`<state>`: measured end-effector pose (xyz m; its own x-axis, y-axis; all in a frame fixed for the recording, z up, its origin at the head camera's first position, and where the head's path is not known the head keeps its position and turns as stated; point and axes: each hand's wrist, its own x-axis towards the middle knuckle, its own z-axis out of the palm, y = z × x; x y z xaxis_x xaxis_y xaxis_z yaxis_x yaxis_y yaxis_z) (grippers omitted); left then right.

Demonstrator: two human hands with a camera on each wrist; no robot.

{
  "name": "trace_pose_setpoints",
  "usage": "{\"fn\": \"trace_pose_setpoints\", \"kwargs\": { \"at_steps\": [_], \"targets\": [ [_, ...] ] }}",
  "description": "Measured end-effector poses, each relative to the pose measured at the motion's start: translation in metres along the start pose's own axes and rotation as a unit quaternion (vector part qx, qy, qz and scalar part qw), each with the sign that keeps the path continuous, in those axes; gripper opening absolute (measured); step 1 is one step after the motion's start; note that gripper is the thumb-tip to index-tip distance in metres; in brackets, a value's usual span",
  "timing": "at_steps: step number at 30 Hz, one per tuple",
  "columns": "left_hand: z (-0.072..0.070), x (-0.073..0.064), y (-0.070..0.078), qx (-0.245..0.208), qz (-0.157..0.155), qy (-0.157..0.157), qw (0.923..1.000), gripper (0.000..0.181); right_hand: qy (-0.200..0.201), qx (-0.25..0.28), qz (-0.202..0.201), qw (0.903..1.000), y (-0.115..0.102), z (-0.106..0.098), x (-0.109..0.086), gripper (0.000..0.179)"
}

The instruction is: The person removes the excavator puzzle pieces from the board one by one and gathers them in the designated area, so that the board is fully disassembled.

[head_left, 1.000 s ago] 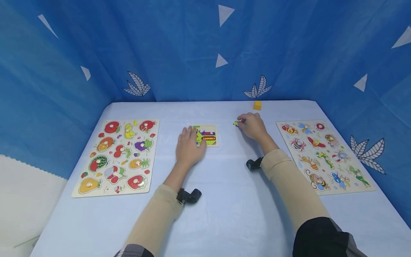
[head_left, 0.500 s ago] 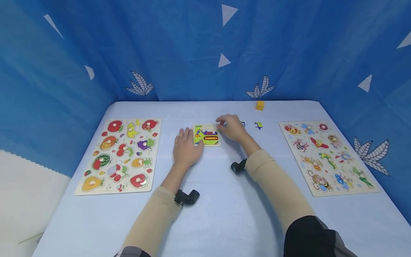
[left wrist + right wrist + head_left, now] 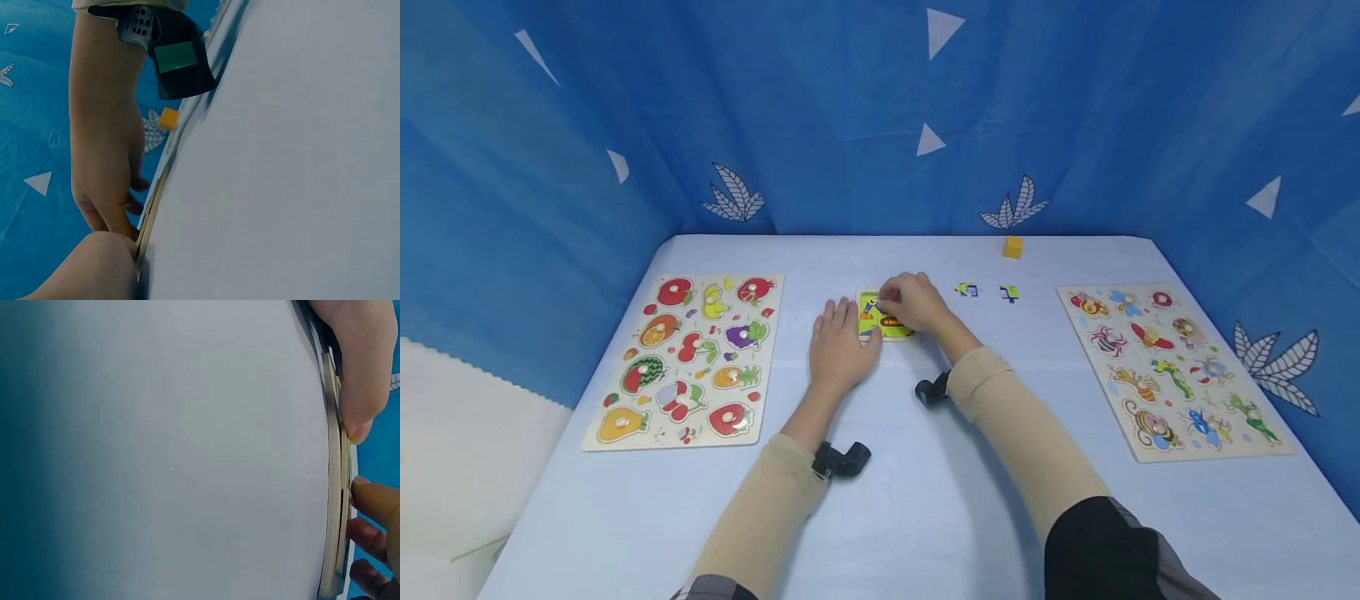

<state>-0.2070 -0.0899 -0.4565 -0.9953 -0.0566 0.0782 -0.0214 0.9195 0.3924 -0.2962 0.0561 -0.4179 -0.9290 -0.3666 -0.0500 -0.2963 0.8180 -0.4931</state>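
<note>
Hands [image 3: 842,354] [image 3: 917,302] touch the puzzle [image 3: 891,324] between them

The jigsaw puzzle [image 3: 893,331] was yellow-green, blue and orange; the loose jigsaw pieces [image 3: 970,291], yellow-green and blue. Near the far edge of the white desk [image 3: 917,492], the cube [image 3: 1012,247] was orange. The left-edge fruit board [image 3: 681,368] and right-edge insect board [image 3: 1186,400] were cream, patterned in many colours.

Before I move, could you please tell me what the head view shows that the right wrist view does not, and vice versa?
Only the head view: the insect board, the orange cube and two loose jigsaw pieces.
Only the right wrist view: the layered wooden edge of the small puzzle board, seen side-on.
Both: that board, left hand, right hand, white table and blue curtain.
</note>
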Motion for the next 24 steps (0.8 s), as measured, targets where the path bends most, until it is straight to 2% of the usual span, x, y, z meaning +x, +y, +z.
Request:
{"fn": "trace_pose_setpoints", "kwargs": {
  "at_steps": [8,24],
  "targets": [
    [-0.0003,-0.0001,0.0013,0.0,0.004,0.002,1.0,0.075,0.0,-0.015,-0.022,0.9996,-0.0003,0.0033,0.0023,0.018],
    [-0.001,0.0003,0.0012,0.006,-0.001,0.0,1.0,0.075,-0.018,-0.006,-0.008,0.9998,-0.003,0.0087,0.0033,0.014]
  ]
}}
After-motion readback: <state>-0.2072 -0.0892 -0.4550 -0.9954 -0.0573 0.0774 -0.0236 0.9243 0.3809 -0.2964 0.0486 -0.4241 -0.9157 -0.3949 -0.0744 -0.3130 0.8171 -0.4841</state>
